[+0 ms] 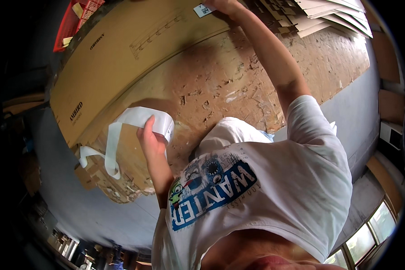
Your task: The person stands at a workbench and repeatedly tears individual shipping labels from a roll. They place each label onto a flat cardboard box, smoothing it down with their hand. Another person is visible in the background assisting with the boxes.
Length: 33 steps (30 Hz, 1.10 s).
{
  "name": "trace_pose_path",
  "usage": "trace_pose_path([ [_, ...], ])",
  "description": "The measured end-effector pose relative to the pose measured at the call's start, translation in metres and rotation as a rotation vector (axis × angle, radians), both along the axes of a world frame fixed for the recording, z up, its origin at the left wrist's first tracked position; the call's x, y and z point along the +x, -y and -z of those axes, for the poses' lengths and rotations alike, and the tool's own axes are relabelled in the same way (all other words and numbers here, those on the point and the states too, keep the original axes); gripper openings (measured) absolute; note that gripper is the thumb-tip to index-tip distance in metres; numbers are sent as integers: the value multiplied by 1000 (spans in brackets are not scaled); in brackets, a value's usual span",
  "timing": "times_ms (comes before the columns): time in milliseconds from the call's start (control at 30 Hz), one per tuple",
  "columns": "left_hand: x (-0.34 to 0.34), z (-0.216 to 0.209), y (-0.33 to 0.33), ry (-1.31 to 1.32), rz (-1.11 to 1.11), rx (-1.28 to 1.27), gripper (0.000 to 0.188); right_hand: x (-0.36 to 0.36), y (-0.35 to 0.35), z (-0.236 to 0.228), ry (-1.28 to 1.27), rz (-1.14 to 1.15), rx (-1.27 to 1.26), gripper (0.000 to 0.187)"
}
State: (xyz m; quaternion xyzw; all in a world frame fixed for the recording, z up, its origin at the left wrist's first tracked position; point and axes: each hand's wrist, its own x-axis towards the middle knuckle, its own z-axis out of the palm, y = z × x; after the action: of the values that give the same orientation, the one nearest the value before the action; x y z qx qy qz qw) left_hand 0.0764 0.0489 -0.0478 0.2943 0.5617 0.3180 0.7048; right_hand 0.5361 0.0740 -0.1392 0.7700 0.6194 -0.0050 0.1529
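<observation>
Head view: left hand [150, 137] gripping white paper label strip [135, 121]; right hand [222, 5], cropped at frame top, pinching small white label [203, 10]; finger spread unclear.

- The worktop [238, 76] is a worn chipboard slab, its surface chipped and flaking, with crumbled edges at the near left corner.
- A large flat sheet of brown cardboard [121, 49] lies across its left part.
- A stack of flattened cardboard pieces [328, 15] sits at the far right.
</observation>
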Motion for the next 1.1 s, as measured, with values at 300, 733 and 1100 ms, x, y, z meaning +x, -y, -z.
trace_pose_path([
  [300,6,-4,-2,3,-2,2,35,-41,6,-55,-751,678,470,25],
  [733,-6,-11,2,22,-15,24,34,-58,23,-36,-446,725,766,28],
  [1100,-40,-20,21,79,-73,81,38,-102,34,-48,-397,602,699,71],
])
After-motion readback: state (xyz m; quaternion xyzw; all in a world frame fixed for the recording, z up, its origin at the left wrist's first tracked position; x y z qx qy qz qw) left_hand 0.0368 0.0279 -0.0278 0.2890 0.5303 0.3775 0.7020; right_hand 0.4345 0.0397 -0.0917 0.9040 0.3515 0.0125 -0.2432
